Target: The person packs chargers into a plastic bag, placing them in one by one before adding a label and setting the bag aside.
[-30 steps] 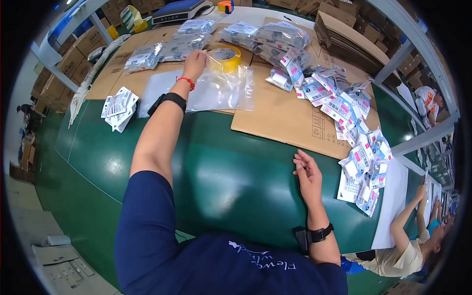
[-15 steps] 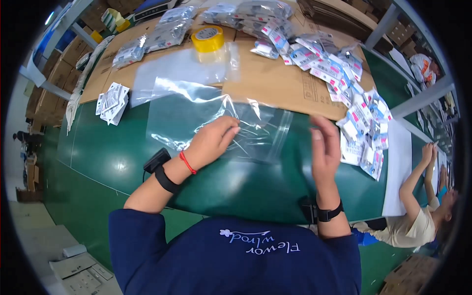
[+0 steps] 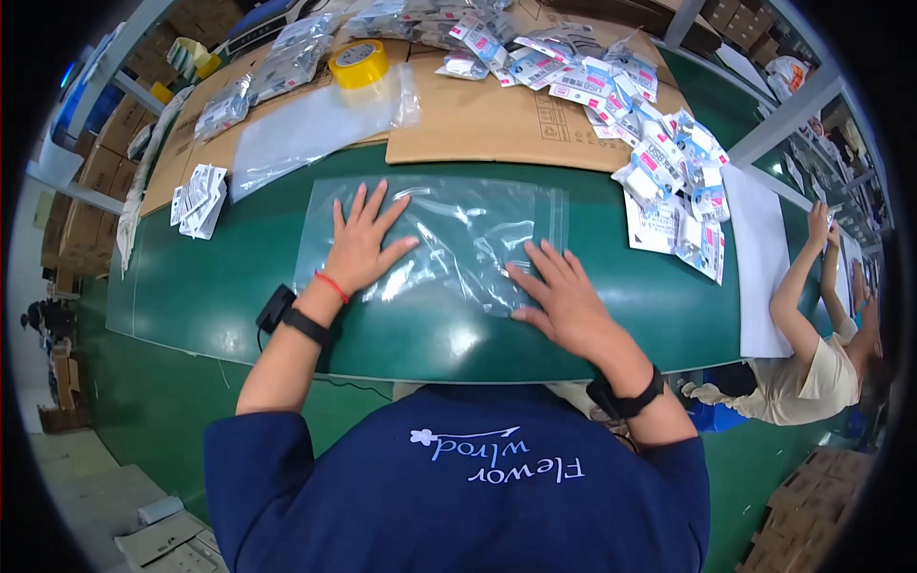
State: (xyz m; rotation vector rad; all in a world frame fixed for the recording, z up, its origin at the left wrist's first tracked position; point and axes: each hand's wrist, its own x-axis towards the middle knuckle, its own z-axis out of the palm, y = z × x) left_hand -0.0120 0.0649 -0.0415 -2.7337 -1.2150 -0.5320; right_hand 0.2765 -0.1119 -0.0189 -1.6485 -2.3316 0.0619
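A clear plastic zip bag [image 3: 458, 224] lies flat on the green table [image 3: 229, 277] in front of me. My left hand [image 3: 360, 244] rests on its left part, fingers spread. On the bag's right end, near the zip strip, my right hand [image 3: 564, 301] lies with its fingers apart. Neither hand grips anything. Beyond the bag, a stack of more clear bags [image 3: 306, 134] lies partly on cardboard, with a roll of yellow tape [image 3: 359, 63] on its far end.
Small packaged items in blue, white and pink [image 3: 659, 162] are heaped at the right on a cardboard sheet [image 3: 478, 129] and the table. Filled clear bags [image 3: 287, 62] lie at the back. White cards [image 3: 201, 201] sit at the left. Another person [image 3: 812, 353] works at far right.
The bag has been laid flat and drawn nearer, off the stack and cardboard. My left hand has opened from a pinch; my right hand has come down onto the bag. The view has shifted.
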